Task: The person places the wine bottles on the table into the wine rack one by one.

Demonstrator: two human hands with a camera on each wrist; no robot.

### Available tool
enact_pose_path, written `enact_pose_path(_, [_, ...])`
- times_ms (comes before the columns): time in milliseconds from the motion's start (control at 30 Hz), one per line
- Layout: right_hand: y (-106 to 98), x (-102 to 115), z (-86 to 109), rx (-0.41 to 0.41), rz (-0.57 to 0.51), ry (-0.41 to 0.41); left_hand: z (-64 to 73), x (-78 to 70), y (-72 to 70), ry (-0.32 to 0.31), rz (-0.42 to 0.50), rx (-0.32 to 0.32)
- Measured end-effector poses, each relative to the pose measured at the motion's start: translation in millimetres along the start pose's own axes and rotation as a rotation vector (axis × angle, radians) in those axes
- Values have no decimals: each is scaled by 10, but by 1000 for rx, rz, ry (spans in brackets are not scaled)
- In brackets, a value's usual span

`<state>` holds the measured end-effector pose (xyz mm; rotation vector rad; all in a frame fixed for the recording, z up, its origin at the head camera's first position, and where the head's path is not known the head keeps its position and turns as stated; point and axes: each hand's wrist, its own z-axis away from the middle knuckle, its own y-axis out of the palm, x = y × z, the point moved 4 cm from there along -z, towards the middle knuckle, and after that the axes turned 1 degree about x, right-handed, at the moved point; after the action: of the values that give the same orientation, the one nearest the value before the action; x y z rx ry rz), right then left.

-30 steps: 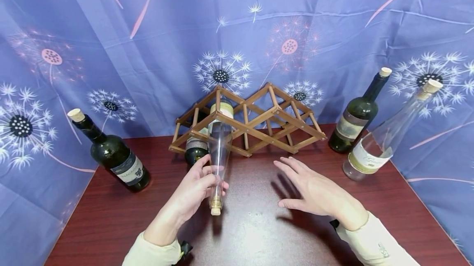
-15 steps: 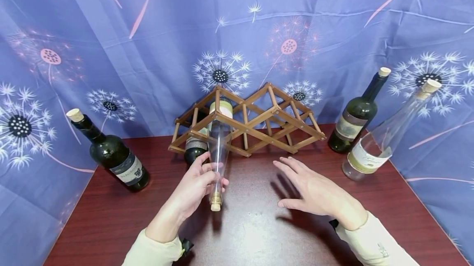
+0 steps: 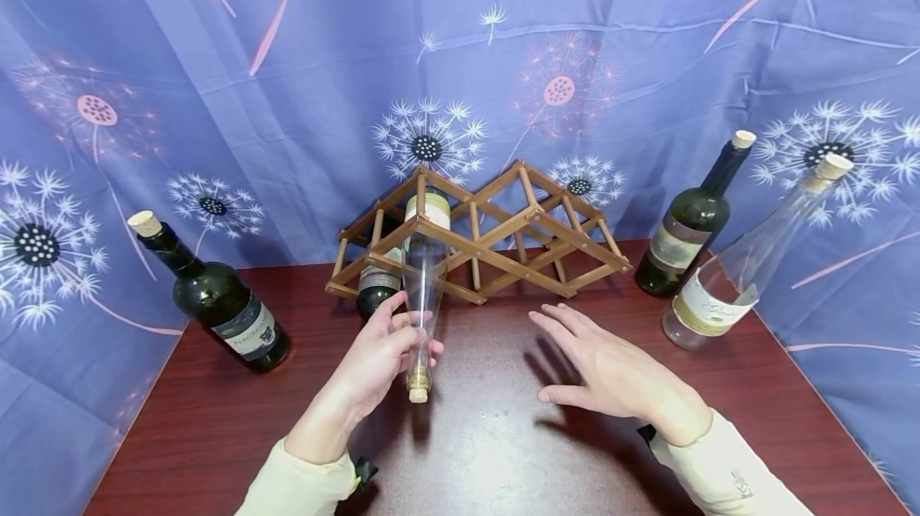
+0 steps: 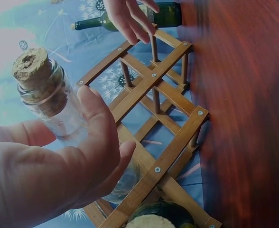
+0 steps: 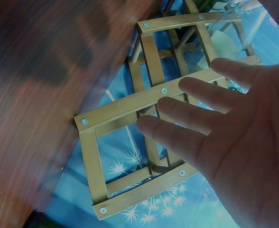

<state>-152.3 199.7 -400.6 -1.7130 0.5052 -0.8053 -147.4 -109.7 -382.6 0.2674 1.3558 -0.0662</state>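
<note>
Clear bottle [image 3: 426, 252] has its base end in the left half of the wooden rack [image 3: 477, 251], neck toward the near side — left hand [image 3: 384, 356] is pinching that neck. Looks like the seating step; next move probably calls for a gentle, straight push. Right hand [image 3: 604, 364] holds nothing, fingers apart. Rack also carries a dark bottle [image 3: 378, 283] farther left — contents, can't tell.

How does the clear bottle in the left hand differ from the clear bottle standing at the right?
The held bottle lies through the wooden rack, its cork toward the head camera; the standing bottle is upright on the table. The left hand grips the held bottle's neck, while no hand touches the standing bottle. Both are clear, corked glass bottles with long, tapering necks.
</note>
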Motion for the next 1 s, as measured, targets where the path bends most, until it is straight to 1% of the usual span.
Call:
enact_pose_path(267, [0, 2, 2, 9, 8, 2, -34, -15, -7, 18, -2, -8])
enact_pose_path(567, [-2, 1, 8, 6, 4, 14, -64, -28, -10, 21, -1, -15])
enact_pose_path(767, [-6, 6, 12, -17, 17, 1, -88, -22, -17, 29, 4, -4])
enact_pose_path(1000, [-1, 9, 9, -4, 11, 8, -129, -23, -19, 43, 12, 3])
